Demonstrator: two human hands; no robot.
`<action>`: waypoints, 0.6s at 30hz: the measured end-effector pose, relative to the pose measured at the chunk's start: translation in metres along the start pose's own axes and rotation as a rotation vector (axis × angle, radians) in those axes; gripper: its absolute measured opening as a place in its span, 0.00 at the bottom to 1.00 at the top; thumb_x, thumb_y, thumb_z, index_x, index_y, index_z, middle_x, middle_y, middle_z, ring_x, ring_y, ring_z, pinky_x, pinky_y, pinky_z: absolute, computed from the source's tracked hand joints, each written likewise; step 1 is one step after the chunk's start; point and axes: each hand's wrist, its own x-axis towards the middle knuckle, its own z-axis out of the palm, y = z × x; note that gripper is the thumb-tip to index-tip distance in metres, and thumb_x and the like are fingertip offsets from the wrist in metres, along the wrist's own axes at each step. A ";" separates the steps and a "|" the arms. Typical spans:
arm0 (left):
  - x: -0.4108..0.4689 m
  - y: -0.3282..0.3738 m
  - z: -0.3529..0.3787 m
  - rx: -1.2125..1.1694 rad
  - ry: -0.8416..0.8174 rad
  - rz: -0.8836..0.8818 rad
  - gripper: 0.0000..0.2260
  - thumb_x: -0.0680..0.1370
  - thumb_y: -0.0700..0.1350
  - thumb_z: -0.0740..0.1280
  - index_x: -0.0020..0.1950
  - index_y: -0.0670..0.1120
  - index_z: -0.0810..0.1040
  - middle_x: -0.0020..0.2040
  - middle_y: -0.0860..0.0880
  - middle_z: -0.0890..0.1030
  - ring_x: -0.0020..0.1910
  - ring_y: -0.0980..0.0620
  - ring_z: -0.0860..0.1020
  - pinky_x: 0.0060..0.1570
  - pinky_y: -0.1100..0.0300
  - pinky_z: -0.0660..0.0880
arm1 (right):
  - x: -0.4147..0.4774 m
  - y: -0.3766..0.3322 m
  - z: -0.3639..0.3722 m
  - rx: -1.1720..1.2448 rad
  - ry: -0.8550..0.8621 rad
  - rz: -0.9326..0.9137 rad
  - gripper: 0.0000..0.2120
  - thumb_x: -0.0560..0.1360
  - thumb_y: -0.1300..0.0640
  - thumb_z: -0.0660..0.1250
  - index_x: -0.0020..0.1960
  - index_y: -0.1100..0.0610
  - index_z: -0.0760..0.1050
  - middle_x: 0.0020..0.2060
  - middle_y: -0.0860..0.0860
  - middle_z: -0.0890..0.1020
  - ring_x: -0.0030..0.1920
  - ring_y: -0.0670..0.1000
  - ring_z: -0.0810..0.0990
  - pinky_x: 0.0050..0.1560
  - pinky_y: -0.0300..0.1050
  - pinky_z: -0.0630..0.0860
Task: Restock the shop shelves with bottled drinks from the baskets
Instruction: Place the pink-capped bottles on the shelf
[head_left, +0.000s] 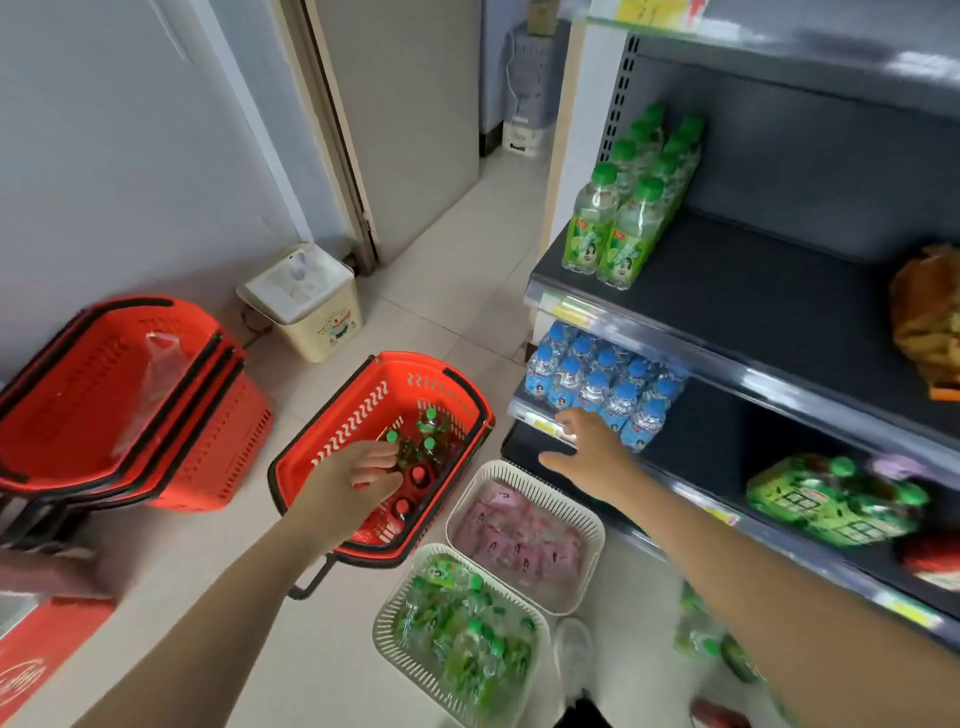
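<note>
Fingers of my L hand (353, 483) curl over green-capped bottles (429, 443) in red basket (358, 410), grip unclear; R hand (587, 449) spread wide, blue-capped bottles (597, 384) just beyond.

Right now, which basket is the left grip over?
The lone red basket with bottles inside: the left grip is over it, not the red stack or the two white baskets.
</note>
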 end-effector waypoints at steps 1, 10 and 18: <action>0.003 -0.010 0.007 0.007 -0.023 -0.017 0.12 0.76 0.40 0.69 0.58 0.50 0.76 0.52 0.54 0.79 0.49 0.60 0.78 0.50 0.68 0.74 | 0.003 0.010 0.011 0.009 -0.013 0.032 0.29 0.74 0.52 0.69 0.70 0.57 0.63 0.67 0.55 0.69 0.66 0.54 0.69 0.62 0.46 0.67; 0.041 -0.081 0.084 -0.023 -0.136 -0.120 0.13 0.76 0.40 0.68 0.52 0.58 0.73 0.51 0.56 0.79 0.52 0.59 0.78 0.53 0.65 0.72 | 0.032 0.106 0.099 0.015 -0.086 0.205 0.27 0.73 0.51 0.69 0.67 0.60 0.68 0.58 0.54 0.75 0.58 0.52 0.75 0.49 0.40 0.72; 0.109 -0.158 0.180 -0.024 -0.139 -0.161 0.14 0.75 0.39 0.69 0.53 0.57 0.73 0.48 0.60 0.79 0.47 0.68 0.78 0.51 0.72 0.73 | 0.088 0.205 0.187 0.038 -0.177 0.315 0.27 0.72 0.50 0.71 0.67 0.55 0.67 0.62 0.50 0.74 0.60 0.48 0.76 0.58 0.41 0.74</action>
